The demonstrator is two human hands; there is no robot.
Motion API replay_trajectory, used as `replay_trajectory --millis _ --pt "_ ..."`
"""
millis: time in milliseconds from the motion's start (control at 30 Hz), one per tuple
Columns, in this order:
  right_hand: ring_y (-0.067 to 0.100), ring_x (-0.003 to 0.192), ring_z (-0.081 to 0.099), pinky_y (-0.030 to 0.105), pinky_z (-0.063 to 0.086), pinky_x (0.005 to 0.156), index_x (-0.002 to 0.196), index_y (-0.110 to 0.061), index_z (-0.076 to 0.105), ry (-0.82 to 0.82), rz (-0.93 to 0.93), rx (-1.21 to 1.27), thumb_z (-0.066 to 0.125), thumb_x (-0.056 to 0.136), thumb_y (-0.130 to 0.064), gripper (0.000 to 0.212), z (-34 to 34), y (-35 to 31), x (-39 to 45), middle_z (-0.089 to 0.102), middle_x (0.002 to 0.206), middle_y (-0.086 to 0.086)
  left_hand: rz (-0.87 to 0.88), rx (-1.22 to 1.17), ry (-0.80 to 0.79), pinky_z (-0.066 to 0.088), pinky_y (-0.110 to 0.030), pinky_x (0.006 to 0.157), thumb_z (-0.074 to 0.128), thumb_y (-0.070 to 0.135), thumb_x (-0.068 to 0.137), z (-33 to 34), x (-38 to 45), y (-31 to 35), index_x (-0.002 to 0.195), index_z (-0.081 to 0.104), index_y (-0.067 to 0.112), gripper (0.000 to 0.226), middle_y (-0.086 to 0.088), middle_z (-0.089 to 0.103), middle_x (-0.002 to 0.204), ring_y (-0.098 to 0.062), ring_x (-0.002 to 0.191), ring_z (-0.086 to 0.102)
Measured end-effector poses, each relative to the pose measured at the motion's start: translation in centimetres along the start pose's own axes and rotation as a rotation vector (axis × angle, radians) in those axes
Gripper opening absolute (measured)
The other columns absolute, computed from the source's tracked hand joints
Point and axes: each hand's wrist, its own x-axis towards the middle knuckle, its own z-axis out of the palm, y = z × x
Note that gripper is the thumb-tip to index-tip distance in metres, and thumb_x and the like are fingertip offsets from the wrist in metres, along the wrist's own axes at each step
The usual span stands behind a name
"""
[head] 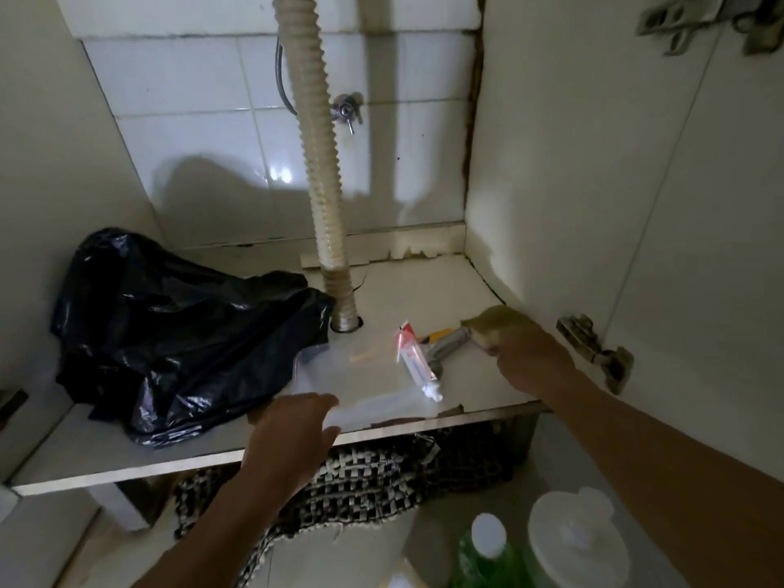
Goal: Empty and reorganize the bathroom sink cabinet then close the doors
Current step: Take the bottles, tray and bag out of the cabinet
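Right hand (pixel 530 358): closed around a yellow-green sponge (pixel 494 326), pressed on the cabinet floor to the right of the drain hose.
Left hand (pixel 292 435): fingers spread and loose, gripping nothing, at the front edge of the cabinet floor, in front of the drain hose.
Drain hose (pixel 316 163): ribbed, cream, running down the tiled back wall into a hole in the cabinet floor (pixel 424 290).
Toothpaste tube (pixel 418 362): just right of the hose's foot, cap toward the front, lying across a metal fitting (pixel 447 345).
Black bag (pixel 169 328): crumpled, left of the hose, touching its base.
Valve (pixel 345 112): on the tiles, just right of the hose, high up.
Hinge (pixel 596 348): on the right wall, well right of the hose.
Woven mat (pixel 373 477): below the cabinet floor's front edge.
Green bottle (pixel 488 553) and white lidded container (pixel 577 541): on the floor, nearest the camera, well forward and right of the hose.
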Motion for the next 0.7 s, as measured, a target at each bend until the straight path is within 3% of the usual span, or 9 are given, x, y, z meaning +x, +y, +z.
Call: replay_trajectory --millis 33,133,267,367,467,567,633,700 --pt "0.026 0.12 0.052 0.034 0.044 0.098 0.132 -0.01 0.049 0.081 -0.023 0.012 0.048 0.097 -0.024 0.038 0.0 -0.1 0.9 0.05 0.135 0.01 -0.014 -0.009 0.008 0.035 -0.028 0.103 0.052 0.039 0.094 0.4 0.1 0.0 0.135 0.049 0.03 0.043 0.006 0.057 0.134 -0.017 0.123 0.05" --pt "0.026 0.105 0.061 0.032 0.05 0.084 0.113 -0.007 0.061 0.316 -0.162 -0.077 0.058 0.092 -0.025 0.028 0.1 -0.6 3.5 0.061 0.115 0.01 -0.031 -0.028 0.018 0.036 -0.027 0.102 0.045 0.041 0.097 0.8 0.4 0.6 0.133 0.05 0.033 0.038 0.01 0.057 0.133 -0.014 0.122 0.05" --pt "0.027 0.098 0.064 0.034 0.054 0.082 0.102 -0.006 0.067 0.264 -0.133 -0.268 0.062 0.089 -0.022 0.021 0.3 -1.3 5.1 0.067 0.105 0.011 -0.07 -0.049 -0.006 0.042 -0.028 0.097 0.042 0.038 0.099 0.3 1.1 1.4 0.124 0.058 0.031 0.031 0.009 0.062 0.127 -0.013 0.116 0.056" --pt "0.025 0.103 0.063 0.032 0.053 0.086 0.106 -0.005 0.067 0.277 -0.151 -0.289 0.057 0.091 -0.016 0.02 0.2 -1.2 5.5 0.066 0.108 0.011 -0.137 -0.137 -0.058 0.046 -0.027 0.092 0.045 0.035 0.098 -0.7 1.3 1.5 0.112 0.066 0.031 0.025 0.007 0.066 0.12 -0.012 0.108 0.06" --pt "0.026 0.098 0.064 0.035 0.054 0.084 0.103 -0.006 0.067 0.247 -0.139 -0.157 0.06 0.089 -0.026 0.025 -0.1 -0.7 5.6 0.067 0.106 0.011 -0.158 -0.191 -0.079 0.048 -0.026 0.092 0.051 0.03 0.096 -1.2 1.4 1.4 0.107 0.07 0.031 0.022 0.007 0.068 0.117 -0.009 0.104 0.062" --pt "0.027 0.095 0.063 0.034 0.052 0.081 0.103 -0.008 0.064 0.231 -0.127 0.053 0.064 0.087 -0.028 0.026 -0.7 -0.5 4.2 0.065 0.102 0.01 -0.128 -0.23 0.0 0.049 -0.03 0.093 0.053 0.033 0.095 -1.4 1.3 1.1 0.109 0.071 0.033 0.023 0.006 0.069 0.117 -0.011 0.106 0.063" --pt "0.025 0.085 0.061 0.034 0.052 0.074 0.091 -0.01 0.061 0.293 -0.159 0.125 0.061 0.089 -0.022 0.013 -1.0 -0.1 3.3 0.059 0.087 0.007 -0.094 -0.267 0.076 0.049 -0.031 0.094 0.054 0.033 0.095 -1.4 1.4 1.3 0.11 0.071 0.032 0.023 0.006 0.069 0.117 -0.013 0.107 0.064" --pt "0.022 0.075 0.055 0.031 0.047 0.066 0.073 -0.016 0.053 0.345 -0.181 0.143 0.057 0.09 -0.016 0.017 -1.2 -0.3 2.0 0.052 0.079 0.004 -0.047 -0.307 0.136 0.049 -0.031 0.094 0.053 0.033 0.095 -1.7 0.6 1.5 0.111 0.07 0.03 0.024 0.006 0.07 0.116 -0.013 0.106 0.064"
